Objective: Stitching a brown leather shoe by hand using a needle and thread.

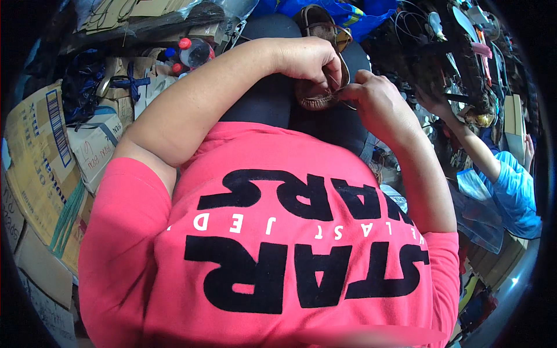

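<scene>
A brown moccasin-style shoe (316,102) lies across my dark-trousered lap, its stitched, puckered toe toward me. My left hand (313,61) bends over the shoe from the left, fingers curled down and closed at its upper near the toe. From the right, my right hand (380,101) meets the shoe's edge with thumb and forefinger pinched together. A thin strand, perhaps thread, shows by those fingertips; what exactly they pinch is too small to make out. My left hand and forearm cover part of the shoe's middle.
Cardboard boxes (40,156) and bottles with red caps (195,52) crowd the left. Blue plastic sheeting (342,13) lies beyond the shoe. On the right are a dark machine (464,64), cluttered small parts and another person's arm (473,142) with a blue sleeve.
</scene>
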{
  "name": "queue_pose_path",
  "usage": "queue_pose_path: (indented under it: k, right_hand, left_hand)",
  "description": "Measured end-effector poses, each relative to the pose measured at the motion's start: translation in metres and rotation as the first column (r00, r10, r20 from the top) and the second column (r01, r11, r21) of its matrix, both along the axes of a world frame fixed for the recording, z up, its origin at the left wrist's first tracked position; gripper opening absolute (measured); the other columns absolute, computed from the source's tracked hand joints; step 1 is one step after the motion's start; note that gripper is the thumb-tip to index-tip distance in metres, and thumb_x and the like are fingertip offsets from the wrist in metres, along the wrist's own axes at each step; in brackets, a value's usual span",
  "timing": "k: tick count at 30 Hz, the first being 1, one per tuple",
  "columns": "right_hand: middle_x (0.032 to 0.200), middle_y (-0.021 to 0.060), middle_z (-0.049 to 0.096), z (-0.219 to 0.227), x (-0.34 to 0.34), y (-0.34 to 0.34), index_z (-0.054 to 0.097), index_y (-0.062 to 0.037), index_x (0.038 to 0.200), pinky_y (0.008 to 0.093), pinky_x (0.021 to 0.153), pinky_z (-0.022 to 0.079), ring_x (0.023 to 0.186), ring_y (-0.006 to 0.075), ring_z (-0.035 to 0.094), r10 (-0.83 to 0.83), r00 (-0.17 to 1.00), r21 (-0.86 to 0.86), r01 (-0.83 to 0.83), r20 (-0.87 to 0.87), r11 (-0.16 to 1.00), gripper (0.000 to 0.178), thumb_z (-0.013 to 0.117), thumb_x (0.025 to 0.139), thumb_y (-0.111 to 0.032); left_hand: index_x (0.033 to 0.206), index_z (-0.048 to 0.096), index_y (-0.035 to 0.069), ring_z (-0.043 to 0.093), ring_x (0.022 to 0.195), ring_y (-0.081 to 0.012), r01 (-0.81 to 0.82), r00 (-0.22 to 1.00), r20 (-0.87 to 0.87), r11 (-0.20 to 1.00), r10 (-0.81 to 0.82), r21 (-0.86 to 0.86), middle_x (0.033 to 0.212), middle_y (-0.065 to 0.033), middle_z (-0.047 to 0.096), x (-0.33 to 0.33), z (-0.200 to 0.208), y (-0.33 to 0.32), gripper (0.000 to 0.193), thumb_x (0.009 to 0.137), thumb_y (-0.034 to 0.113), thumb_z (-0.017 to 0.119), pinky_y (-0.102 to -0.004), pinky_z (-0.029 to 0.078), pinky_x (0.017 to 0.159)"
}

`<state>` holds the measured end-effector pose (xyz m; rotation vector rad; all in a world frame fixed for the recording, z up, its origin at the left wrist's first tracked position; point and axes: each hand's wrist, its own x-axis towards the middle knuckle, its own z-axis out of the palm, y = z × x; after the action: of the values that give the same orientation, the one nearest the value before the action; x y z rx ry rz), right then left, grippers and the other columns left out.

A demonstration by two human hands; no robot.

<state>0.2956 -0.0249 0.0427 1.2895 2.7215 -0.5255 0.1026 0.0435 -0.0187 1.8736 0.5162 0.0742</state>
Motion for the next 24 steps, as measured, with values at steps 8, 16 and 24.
queue_pose_path:
  k: [8, 16, 24]
  right_hand:
    - [0.084, 0.0171, 0.062, -0.027, -0.009, -0.003, 0.07, -0.0084, 0.084, 0.042, 0.073, 0.051, 0.082, 0.0358, 0.063, -0.21, 0.966, -0.052, 0.205, -0.151, 0.977, 0.009, 0.062, 0.078, -0.01]
    - [0.085, 0.0028, 0.062, -0.031, 0.029, -0.007, 0.066, -0.0009, 0.106, 0.0261, 0.073, 0.046, 0.081, 0.01, 0.055, -0.797, 0.493, -0.79, 0.302, -0.35, 0.534, 0.026, 0.062, 0.092, -0.022]
    - [0.081, 0.0104, 0.054, -0.063, 0.028, -0.018, 0.063, -0.0022, 0.083, 0.0336, 0.072, 0.045, 0.078, 0.0245, 0.055, -0.417, 0.728, 0.025, 0.51, -0.544, 0.86, 0.021, 0.074, 0.076, -0.019]
  left_hand:
    - [0.088, 0.067, 0.003, 0.065, 0.084, -0.0233, -0.106, 0.994, 0.003, 0.979, 0.107, 0.173, 0.086, -0.0117, 0.067, 0.005, -0.01, 0.0, 0.021, 0.068, 0.004, 0.072, -0.0334, 0.05, 0.077]
    - [0.102, 0.058, 0.006, 0.06, 0.088, -0.0346, -0.5, 0.855, 0.178, 0.683, 0.487, 0.533, 0.088, -0.014, 0.06, -0.023, 0.01, -0.073, 0.033, 0.072, 0.009, 0.069, -0.0423, 0.049, 0.078]
    - [0.1, 0.064, 0.005, 0.065, 0.083, -0.0232, -0.59, 0.751, 0.31, 0.382, 0.584, 0.711, 0.091, -0.011, 0.066, -0.086, 0.03, -0.027, 0.016, 0.087, 0.012, 0.06, -0.0335, 0.051, 0.072]
